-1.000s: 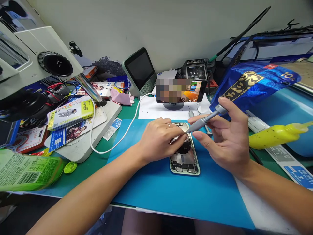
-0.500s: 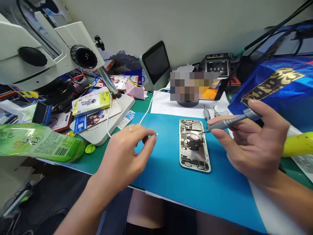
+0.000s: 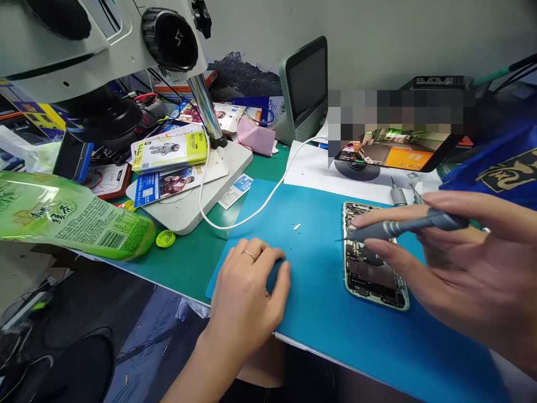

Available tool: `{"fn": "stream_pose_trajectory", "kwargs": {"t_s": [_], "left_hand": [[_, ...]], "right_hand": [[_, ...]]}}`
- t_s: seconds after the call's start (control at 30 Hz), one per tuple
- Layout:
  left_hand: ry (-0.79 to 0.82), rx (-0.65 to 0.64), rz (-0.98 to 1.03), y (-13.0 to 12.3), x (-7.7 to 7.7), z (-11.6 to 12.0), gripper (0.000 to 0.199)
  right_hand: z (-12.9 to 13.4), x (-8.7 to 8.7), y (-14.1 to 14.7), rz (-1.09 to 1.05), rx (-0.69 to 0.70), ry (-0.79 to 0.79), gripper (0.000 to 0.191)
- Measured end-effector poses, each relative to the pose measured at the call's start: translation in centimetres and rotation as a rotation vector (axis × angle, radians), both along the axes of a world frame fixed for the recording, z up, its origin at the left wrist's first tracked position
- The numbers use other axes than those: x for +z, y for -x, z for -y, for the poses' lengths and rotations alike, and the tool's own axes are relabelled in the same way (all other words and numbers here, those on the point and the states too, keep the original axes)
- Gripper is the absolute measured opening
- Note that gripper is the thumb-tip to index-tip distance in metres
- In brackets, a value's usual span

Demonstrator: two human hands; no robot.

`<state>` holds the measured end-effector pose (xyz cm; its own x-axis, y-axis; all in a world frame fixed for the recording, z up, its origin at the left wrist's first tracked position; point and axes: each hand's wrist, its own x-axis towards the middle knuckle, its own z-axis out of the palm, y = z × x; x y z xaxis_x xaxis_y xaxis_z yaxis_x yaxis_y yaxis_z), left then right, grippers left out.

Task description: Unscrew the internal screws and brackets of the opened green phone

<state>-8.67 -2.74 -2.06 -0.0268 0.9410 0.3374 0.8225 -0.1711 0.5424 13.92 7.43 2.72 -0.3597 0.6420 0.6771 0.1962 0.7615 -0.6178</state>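
My left hand (image 3: 251, 285) rests on the blue mat (image 3: 310, 280), fingers curled and thumb close to the index fingertip; nothing shows between them. Beyond its fingertips lies a small white piece (image 3: 297, 226). My right hand (image 3: 457, 268) pinches a grey screwdriver (image 3: 403, 224) between thumb and fingers. The driver is nearly level, its thin tip pointing left, just past the left edge of the opened phone (image 3: 377, 285). That phone lies flat on the mat with its inner parts exposed. My right hand and the driver hide its upper right part.
A microscope (image 3: 176, 42) stands at left, with boxes (image 3: 170, 151) on its base (image 3: 184, 212). A green bottle (image 3: 79, 218) lies near the left edge beside a green cap (image 3: 165, 238). A white cable (image 3: 260, 210) curves over the mat. Behind are a small display (image 3: 308, 84) and a propped screen (image 3: 403, 151).
The view has shifted. My left hand has drawn back from the small white piece and come down on the mat. The screwdriver tip has moved left, off the phone's middle to beyond its left edge.
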Motion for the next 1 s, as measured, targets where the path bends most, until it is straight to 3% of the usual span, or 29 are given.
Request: {"fn": "stream_pose_trajectory", "kwargs": {"t_s": [0.13, 0.37, 0.9, 1.0], "left_hand": [[0.006, 0.001, -0.012, -0.1, 0.0, 0.0, 0.013], [-0.004, 0.0, -0.019, -0.1, -0.1, 0.0, 0.011], [-0.01, -0.006, -0.022, 0.0, -0.2, -0.1, 0.011], [0.0, -0.012, -0.015, 0.1, -0.2, 0.0, 0.01]], "right_hand": [[-1.7, -0.8, 2.5, 0.118, 0.028, -0.058, 0.075], [-3.6, -2.6, 4.4, 0.164, 0.071, 0.0, 0.063], [-3.9, -3.0, 5.1, 0.214, 0.064, -0.035, 0.063], [-3.6, -2.2, 4.7, 0.198, 0.073, -0.065, 0.069]]}}
